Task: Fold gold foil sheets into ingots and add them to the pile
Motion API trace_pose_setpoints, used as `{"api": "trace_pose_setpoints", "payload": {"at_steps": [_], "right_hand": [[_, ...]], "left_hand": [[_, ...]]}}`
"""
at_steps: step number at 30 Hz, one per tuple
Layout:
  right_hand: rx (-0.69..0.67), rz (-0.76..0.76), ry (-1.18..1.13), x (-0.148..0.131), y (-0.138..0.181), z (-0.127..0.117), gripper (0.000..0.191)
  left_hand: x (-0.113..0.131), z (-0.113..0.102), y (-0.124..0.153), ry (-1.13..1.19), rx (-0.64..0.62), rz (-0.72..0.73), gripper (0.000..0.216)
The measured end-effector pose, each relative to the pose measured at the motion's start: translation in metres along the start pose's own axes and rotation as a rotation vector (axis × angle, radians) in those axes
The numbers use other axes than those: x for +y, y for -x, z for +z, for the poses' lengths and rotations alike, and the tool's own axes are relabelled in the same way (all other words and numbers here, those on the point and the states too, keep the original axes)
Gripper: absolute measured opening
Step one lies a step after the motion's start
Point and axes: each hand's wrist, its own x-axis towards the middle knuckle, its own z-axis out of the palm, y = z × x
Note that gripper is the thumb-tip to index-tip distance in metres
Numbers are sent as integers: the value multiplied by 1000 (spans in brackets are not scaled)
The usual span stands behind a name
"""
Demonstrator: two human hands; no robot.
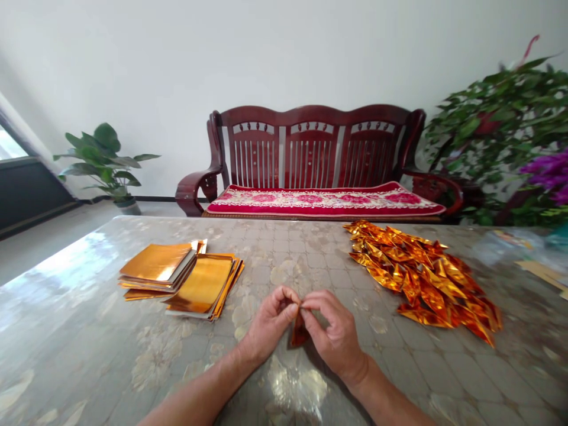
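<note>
Between my hands, just above the table, is a small piece of folded gold foil paper (299,332), its top pinched and its lower part hanging down. My left hand (276,316) grips its upper end between thumb and forefinger. From the other side my right hand (332,324) pinches the same end, fingertips nearly touching those of the left. Stacks of flat gold foil sheets (206,284) lie to the left. On the right spreads a heap of folded gold foil pieces (426,278) with pointed ends.
The table (248,378) has a glossy, flower-patterned cover. At its right edge lie clear plastic bags (506,244) and a tan strip (541,273). Behind stands a dark wooden bench (310,151) with a red patterned cushion (326,201). Potted plants (106,157) flank it.
</note>
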Motion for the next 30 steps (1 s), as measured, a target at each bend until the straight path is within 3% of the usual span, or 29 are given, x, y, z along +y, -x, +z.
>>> {"api": "trace_pose_setpoints", "payload": {"at_steps": [3, 9, 16, 26, 30], "right_hand": [[16, 5, 67, -1, 0, -1, 10], [5, 38, 133, 2, 0, -4, 10], [-61, 121, 15, 5, 3, -3, 13], [-88, 347, -103, 8, 5, 0, 22], [-42, 385, -98, 10, 5, 3, 22]], "left_hand": [[-1, 4, 6, -19, 56, -43, 45], [-4, 5, 10, 18, 43, -61, 49], [-9, 8, 5, -29, 210, -104, 38], [-14, 4, 4, -40, 200, -84, 34], [-15, 3, 11, -259, 149, 29, 21]]}}
